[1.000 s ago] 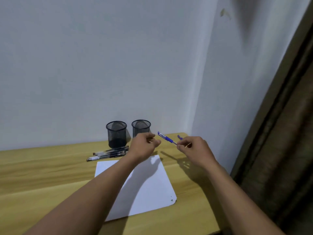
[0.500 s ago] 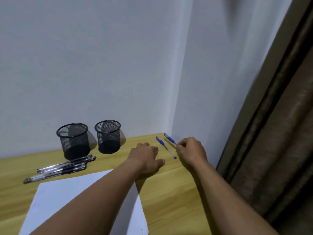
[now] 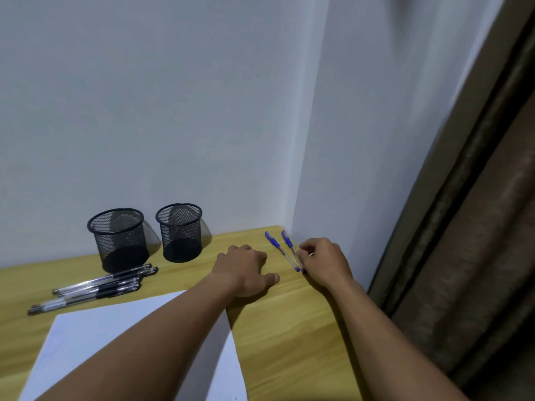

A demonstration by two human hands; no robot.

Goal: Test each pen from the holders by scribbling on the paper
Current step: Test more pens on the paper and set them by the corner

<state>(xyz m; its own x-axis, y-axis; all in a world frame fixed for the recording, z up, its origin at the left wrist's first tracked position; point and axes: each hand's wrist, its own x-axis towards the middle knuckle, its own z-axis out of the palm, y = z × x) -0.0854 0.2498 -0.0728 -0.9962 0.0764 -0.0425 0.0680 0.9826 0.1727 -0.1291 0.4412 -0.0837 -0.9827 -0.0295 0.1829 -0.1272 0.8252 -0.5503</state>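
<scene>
Two blue pens lie side by side on the wooden table's far right corner, the left blue pen (image 3: 278, 250) and the right blue pen (image 3: 288, 243). My right hand (image 3: 324, 263) pinches the near end of the right blue pen, which rests on the table. My left hand (image 3: 244, 269) rests palm down on the wood just left of them, fingers loosely bent, holding nothing. Two black mesh holders (image 3: 118, 238) (image 3: 181, 231) stand by the wall, and no pens show inside them. Several black pens (image 3: 95, 287) lie in front of the left holder. The white paper (image 3: 86, 337) lies partly under my left forearm.
The wooden table (image 3: 289, 328) sits in a corner of two white walls. A brown curtain (image 3: 469, 256) hangs close along its right edge.
The view has swung right. My right hand carried the blue pen to the far right corner and lowered it beside the other blue pen. My left hand came down onto the table.
</scene>
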